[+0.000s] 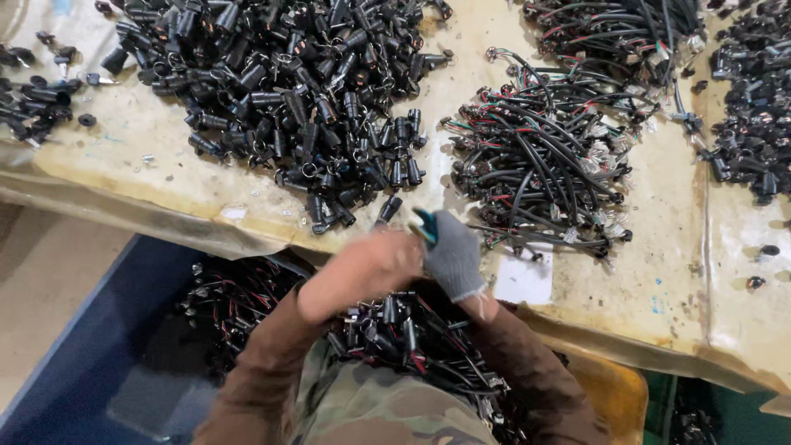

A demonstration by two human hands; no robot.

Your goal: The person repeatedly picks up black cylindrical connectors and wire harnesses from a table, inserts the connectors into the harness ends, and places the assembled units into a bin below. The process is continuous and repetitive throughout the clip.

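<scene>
The left hand (362, 268) is smeared by motion blur, so its fingers cannot be told apart. What is pinched by the gloved right hand (451, 255) is mostly covered (only a teal tip (426, 224) is seen). The cable bundles (610, 29) at upper right are cut by the top edge, and the blue bin (99, 363) by the bottom edge.

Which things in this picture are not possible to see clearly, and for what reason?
Head view:
- Left hand: motion-blurred; grip unreadable.
- Teal-handled tool: tip hidden by the gloved right hand.
- Blue bin: cut off by the bottom edge.
- Wire bundles: connectors too small to tell.
</scene>
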